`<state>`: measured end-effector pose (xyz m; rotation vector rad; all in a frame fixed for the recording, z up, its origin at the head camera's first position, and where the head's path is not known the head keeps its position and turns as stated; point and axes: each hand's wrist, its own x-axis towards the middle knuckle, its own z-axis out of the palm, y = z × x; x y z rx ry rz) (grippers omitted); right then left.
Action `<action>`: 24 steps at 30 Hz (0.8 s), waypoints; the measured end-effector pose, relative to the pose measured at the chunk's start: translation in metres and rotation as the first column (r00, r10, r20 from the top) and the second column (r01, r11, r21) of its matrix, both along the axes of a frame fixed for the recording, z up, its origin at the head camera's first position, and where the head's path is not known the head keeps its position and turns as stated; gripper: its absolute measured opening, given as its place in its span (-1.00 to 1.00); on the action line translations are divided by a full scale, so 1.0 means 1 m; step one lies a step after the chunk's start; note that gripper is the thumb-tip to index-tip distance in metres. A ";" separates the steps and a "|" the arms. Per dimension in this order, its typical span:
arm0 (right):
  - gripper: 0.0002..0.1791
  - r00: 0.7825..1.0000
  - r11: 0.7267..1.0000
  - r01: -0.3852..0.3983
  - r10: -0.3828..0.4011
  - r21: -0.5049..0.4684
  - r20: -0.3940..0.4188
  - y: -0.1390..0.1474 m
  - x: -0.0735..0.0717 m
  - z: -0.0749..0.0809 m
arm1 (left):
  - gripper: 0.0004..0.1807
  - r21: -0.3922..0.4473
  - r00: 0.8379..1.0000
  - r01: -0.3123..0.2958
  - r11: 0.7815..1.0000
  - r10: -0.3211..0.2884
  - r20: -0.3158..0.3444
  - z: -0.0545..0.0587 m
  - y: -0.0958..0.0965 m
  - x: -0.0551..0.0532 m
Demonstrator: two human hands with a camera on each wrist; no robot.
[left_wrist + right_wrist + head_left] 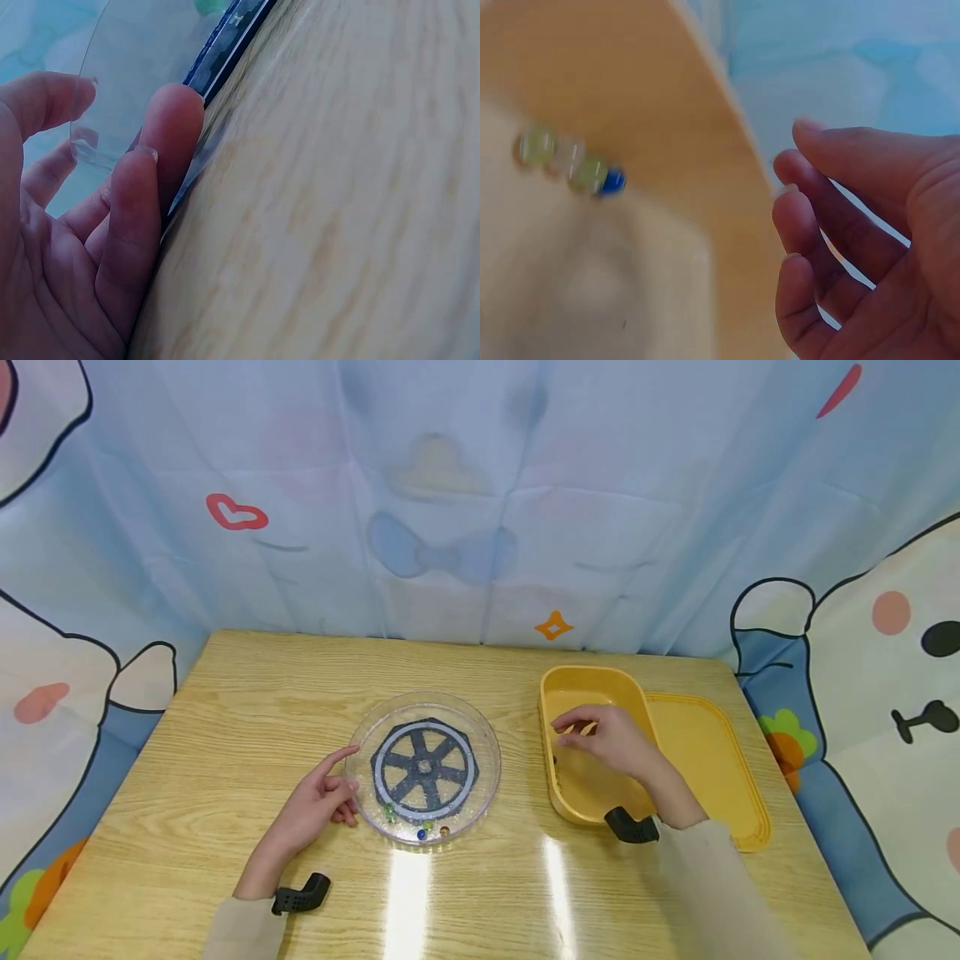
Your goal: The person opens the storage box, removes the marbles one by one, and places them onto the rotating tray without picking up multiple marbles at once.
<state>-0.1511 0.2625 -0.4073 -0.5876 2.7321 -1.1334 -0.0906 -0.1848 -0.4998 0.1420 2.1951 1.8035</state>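
Observation:
My left hand (318, 797) rests at the left edge of a clear round dish (489, 727), its index fingertip and thumb right at the rim. The other fingers bend loosely by the tabletop. Inside the dish, a dark six-spoked wheel shape (402, 762) shows with a pale ring. Several glass marbles, among them a blue marble (422, 834) and an orange marble (445, 832), lie near its front side. Over a yellow plastic bin (592, 675) hovers my right hand (611, 739), fingers loosely bent, nothing between fingertips and thumb. Several marbles (589, 174) line the bin's wall.
A flat yellow lid (708, 752) lies right of the bin, partly behind the right forearm. The wooden table (247, 718) meets a blue cartoon-print curtain (450, 527) along its far edge. Each wrist wears a black camera mount (302, 896).

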 end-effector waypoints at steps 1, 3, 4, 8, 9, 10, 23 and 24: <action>-0.82 1.000 1.000 0.003 -0.003 0.013 0.024 0.004 -0.004 -0.002 | -0.40 -0.001 1.000 0.002 1.000 -0.002 -0.002 0.000 0.000 0.000; -0.82 0.998 1.000 0.002 -0.004 0.031 0.066 0.009 -0.011 -0.005 | -0.40 -0.001 1.000 0.001 1.000 -0.001 -0.001 0.001 0.000 0.001; -0.82 0.996 1.000 0.000 -0.003 0.031 0.094 0.011 -0.015 -0.007 | -0.40 0.000 1.000 0.001 1.000 -0.001 -0.001 0.001 0.000 0.001; -0.81 0.975 1.000 -0.011 0.007 0.017 0.220 0.016 -0.027 -0.017 | -0.40 0.007 1.000 0.002 1.000 -0.002 -0.003 0.001 0.000 0.001; -0.82 0.966 1.000 -0.014 0.011 0.010 0.257 0.016 -0.029 -0.020 | -0.40 0.010 1.000 0.004 1.000 -0.004 -0.006 0.001 0.000 0.001; -0.82 0.956 1.000 -0.018 0.017 0.000 0.292 0.017 -0.032 -0.023 | -0.39 0.012 1.000 0.008 1.000 -0.008 -0.009 0.001 0.000 0.000; -0.80 0.887 0.989 -0.136 0.145 -0.053 0.438 0.021 -0.041 -0.048 | -0.40 0.009 1.000 0.007 1.000 -0.007 0.003 0.000 0.001 -0.001; -0.81 0.889 0.989 -0.139 0.145 -0.046 0.435 0.020 -0.042 -0.048 | -0.40 0.008 1.000 0.005 1.000 -0.005 0.004 0.000 0.001 -0.001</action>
